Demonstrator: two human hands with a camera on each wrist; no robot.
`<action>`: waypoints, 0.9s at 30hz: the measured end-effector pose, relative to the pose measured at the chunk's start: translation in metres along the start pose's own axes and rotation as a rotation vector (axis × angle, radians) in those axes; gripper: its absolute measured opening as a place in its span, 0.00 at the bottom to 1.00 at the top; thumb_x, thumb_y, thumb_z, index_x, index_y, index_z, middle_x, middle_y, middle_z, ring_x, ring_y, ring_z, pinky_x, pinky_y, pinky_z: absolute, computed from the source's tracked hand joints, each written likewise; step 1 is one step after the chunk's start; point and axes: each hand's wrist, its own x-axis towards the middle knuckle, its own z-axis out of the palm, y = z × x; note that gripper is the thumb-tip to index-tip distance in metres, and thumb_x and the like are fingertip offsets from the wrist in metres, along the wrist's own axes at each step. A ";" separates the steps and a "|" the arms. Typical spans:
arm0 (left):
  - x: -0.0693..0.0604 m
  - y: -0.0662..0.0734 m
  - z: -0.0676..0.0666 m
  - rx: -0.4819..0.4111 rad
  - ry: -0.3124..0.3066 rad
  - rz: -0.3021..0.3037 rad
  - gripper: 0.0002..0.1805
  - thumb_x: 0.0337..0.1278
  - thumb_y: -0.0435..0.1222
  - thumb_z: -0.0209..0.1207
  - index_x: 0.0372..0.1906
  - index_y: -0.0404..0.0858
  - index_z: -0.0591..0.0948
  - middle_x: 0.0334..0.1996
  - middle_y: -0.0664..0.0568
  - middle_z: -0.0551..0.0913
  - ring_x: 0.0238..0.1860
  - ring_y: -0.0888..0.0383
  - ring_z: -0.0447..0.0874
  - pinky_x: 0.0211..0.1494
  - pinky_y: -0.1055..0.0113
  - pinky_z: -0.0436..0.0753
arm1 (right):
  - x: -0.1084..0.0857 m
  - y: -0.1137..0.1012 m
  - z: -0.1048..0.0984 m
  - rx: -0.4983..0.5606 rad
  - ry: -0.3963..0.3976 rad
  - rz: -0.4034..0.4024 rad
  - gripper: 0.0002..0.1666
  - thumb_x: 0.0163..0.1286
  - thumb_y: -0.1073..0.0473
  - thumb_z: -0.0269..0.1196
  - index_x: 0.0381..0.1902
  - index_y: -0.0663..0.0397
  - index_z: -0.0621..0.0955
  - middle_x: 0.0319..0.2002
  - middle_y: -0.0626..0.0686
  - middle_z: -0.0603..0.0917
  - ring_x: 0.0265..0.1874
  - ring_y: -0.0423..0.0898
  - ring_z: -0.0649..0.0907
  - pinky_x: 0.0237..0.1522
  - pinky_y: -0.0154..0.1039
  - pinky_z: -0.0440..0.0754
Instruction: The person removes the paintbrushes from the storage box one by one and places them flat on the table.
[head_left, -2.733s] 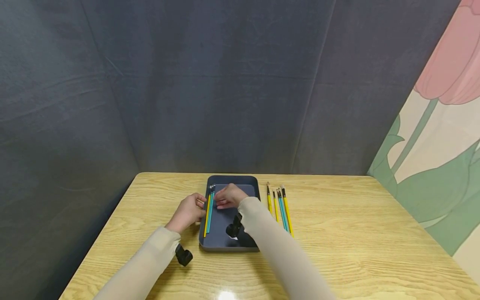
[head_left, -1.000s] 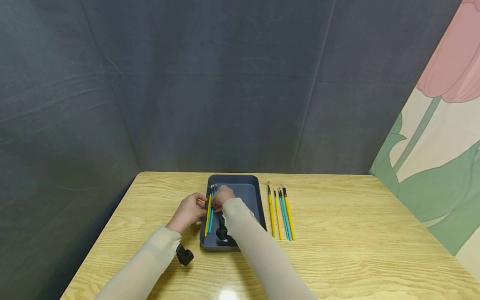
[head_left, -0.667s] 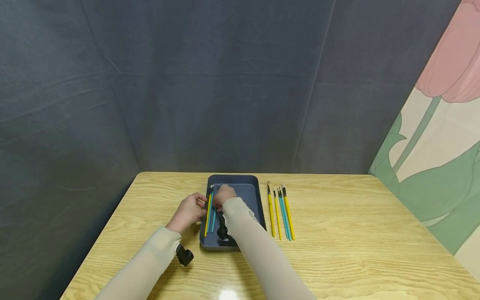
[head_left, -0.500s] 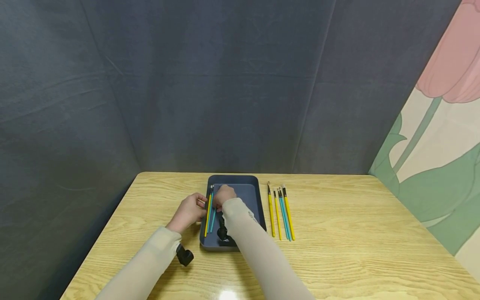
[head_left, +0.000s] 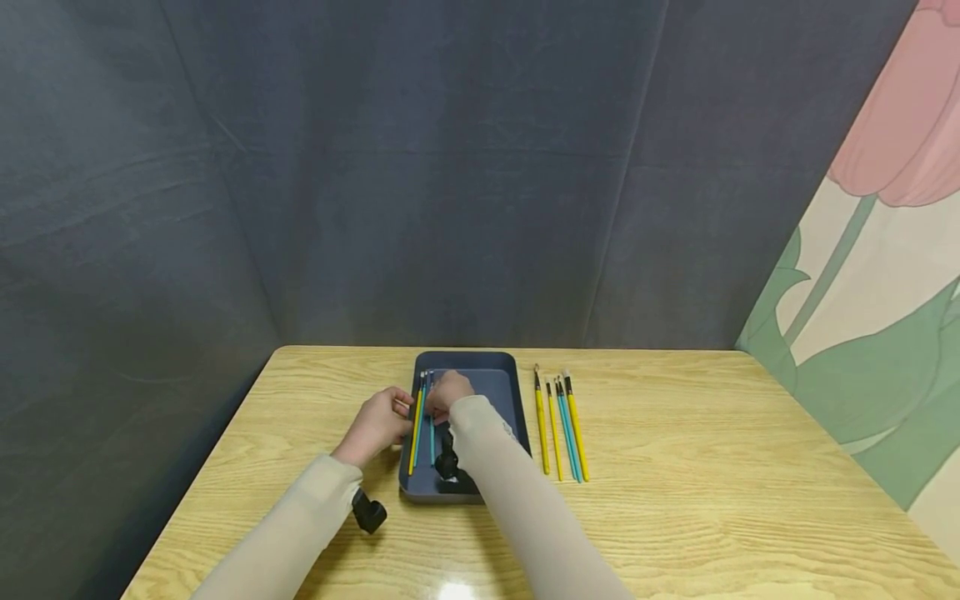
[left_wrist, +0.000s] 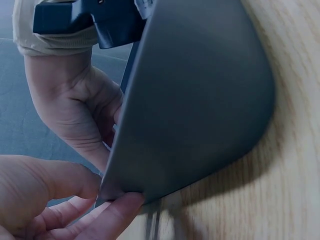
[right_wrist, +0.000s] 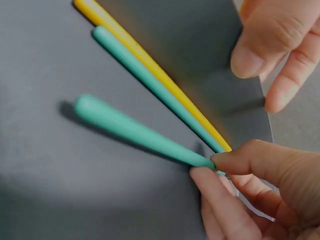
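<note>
A dark grey tray (head_left: 495, 392) stands on the table with three paintbrushes along its left side. My left hand (head_left: 377, 427) holds the tray's left wall; in the left wrist view its thumb and a fingertip pinch the tray wall (left_wrist: 200, 90) near the rim. Inside the tray, my right hand (head_left: 450, 393) pinches a teal paintbrush (right_wrist: 135, 132) between thumb and fingers. That brush lies at an angle, its handle end apart from the others. Side by side to its left are a second teal paintbrush (right_wrist: 150, 82) and a yellow paintbrush (right_wrist: 165, 75). The pinched brush's tip is partly hidden.
Several yellow and teal paintbrushes (head_left: 542, 429) lie roughly parallel on the wooden table (head_left: 712, 450), just right of the tray. A dark grey curtain (head_left: 450, 167) hangs behind the table, and a flower-patterned wall (head_left: 870, 292) is at the right.
My right hand has moved left in the tray and taken hold of one teal paintbrush. The brush has shifted right, away from the other two. My left hand stays at the tray's side.
</note>
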 end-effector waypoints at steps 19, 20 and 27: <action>0.000 -0.001 0.000 -0.013 0.000 0.019 0.21 0.47 0.20 0.60 0.50 0.28 0.76 0.39 0.39 0.78 0.31 0.52 0.81 0.30 0.63 0.85 | -0.008 0.005 -0.023 0.257 -0.115 -0.026 0.08 0.56 0.75 0.64 0.36 0.68 0.83 0.21 0.52 0.77 0.17 0.43 0.78 0.29 0.40 0.87; 0.000 -0.001 0.000 -0.010 -0.001 0.021 0.20 0.47 0.21 0.60 0.50 0.28 0.76 0.39 0.39 0.78 0.30 0.52 0.81 0.30 0.63 0.85 | -0.009 0.005 -0.024 0.261 -0.123 -0.032 0.09 0.57 0.74 0.64 0.37 0.68 0.83 0.22 0.52 0.77 0.18 0.43 0.78 0.28 0.39 0.86; -0.002 0.000 -0.001 0.007 0.003 0.017 0.21 0.47 0.21 0.60 0.50 0.29 0.76 0.39 0.39 0.79 0.29 0.54 0.80 0.29 0.64 0.84 | -0.015 0.009 -0.040 0.350 -0.191 -0.066 0.15 0.59 0.75 0.63 0.46 0.71 0.81 0.24 0.52 0.79 0.23 0.43 0.78 0.32 0.39 0.86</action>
